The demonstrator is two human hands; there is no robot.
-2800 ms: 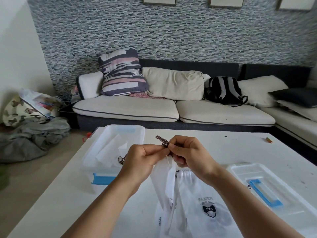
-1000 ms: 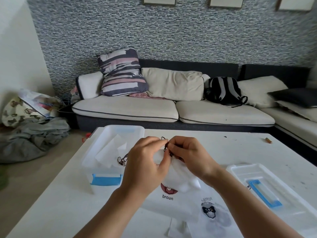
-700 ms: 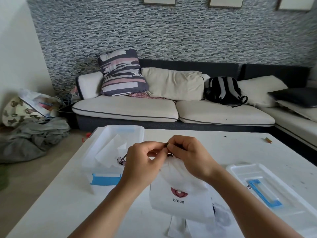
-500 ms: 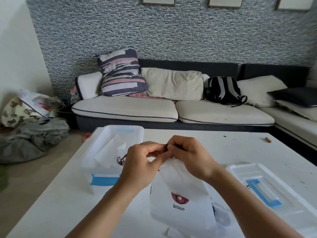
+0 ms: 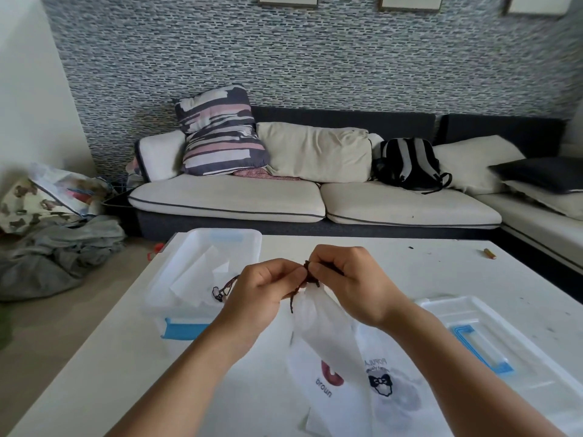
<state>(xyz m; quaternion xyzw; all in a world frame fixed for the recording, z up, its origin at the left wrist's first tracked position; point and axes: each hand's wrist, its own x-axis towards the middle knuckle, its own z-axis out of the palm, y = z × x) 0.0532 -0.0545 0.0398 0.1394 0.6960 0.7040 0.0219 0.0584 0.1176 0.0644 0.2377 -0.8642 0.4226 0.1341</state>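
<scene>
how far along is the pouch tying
Done: white pouches lie in the open box. In hand: left hand and right hand pinch the dark cord at the gathered neck of the brown-print pouch. Left: the bow-print pouch under it; the lid is off.

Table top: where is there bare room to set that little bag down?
Two bare patches: the far stretch of the table between the box and the brown stub; and the near left corner, before the box. Crowded: the front middle, where the bag hangs over a second bag, beside the lid.
</scene>
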